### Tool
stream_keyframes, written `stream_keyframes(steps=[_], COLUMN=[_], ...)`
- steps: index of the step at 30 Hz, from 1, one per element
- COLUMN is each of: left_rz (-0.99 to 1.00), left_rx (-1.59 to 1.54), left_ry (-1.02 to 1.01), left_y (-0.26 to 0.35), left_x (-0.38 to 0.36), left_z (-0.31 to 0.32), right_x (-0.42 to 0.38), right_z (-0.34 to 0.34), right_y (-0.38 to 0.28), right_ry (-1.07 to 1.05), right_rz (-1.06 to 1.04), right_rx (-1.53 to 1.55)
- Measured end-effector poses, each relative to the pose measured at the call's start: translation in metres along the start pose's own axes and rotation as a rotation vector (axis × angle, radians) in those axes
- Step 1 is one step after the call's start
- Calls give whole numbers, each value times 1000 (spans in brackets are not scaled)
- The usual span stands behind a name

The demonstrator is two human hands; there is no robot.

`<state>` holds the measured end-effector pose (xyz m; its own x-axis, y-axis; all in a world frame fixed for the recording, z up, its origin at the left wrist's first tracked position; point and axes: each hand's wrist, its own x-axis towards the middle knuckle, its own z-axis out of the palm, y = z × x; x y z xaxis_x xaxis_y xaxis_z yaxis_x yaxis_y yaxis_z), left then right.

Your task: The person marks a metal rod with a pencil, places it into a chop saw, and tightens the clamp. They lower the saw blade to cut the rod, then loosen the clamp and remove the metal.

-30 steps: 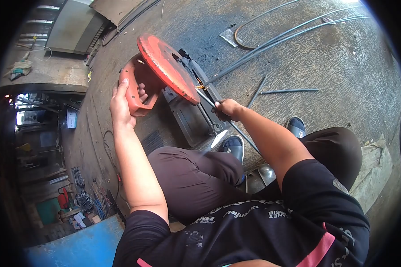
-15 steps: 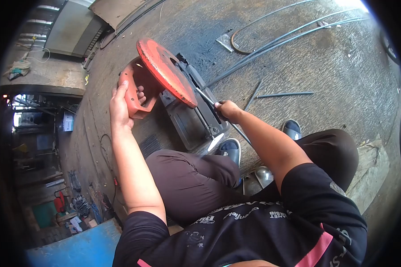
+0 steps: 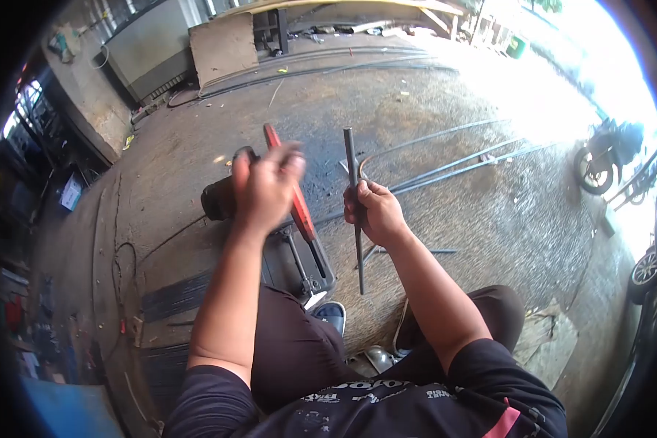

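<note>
A dark metal rod point(image 3: 359, 255) stands nearly upright in my right hand point(image 3: 377, 212), its fingers wrapped round the middle. My left hand point(image 3: 264, 193) is raised over the cut-off saw, blurred by motion, and its fingers look spread with nothing seen in them. The red disc guard point(image 3: 300, 212) shows edge-on just beside and behind that hand. Below it lies the grey saw base point(image 3: 281, 264) with its clamp screw, and the black motor point(image 3: 217, 198) sticks out to the left. The saw's handle is hidden.
Long thin rods point(image 3: 445, 171) lie on the floor to the right, with a short cut piece point(image 3: 434, 251) nearer me. Dark bars point(image 3: 175, 296) lie at the left. A motorcycle point(image 3: 612, 155) stands at the right. A board point(image 3: 223, 50) leans at the back.
My left hand has let go of the red saw handle and moved right. My right hand has lifted the rod away from the saw base. The view has swung up toward the far floor.
</note>
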<state>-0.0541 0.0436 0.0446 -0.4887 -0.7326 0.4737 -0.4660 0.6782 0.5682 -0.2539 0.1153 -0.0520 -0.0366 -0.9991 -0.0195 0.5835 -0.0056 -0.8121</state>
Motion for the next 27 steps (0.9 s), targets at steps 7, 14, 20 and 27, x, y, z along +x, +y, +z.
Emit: stream_keyframes(steps=[7, 14, 20, 27], left_rz=[-3, 22, 45, -15], left_rx=[-714, -520, -409, -468], left_ry=[-110, 267, 310, 450], left_y=[54, 62, 71, 73], left_x=[-32, -41, -48, -54], left_z=[-2, -25, -29, -51], right_x=[-42, -65, -81, -83], right_z=[72, 83, 87, 79], right_y=[-18, 0, 1, 15], right_ry=[-207, -240, -179, -121], right_rz=[-40, 48, -116, -105], right_rx=[107, -182, -541, -863])
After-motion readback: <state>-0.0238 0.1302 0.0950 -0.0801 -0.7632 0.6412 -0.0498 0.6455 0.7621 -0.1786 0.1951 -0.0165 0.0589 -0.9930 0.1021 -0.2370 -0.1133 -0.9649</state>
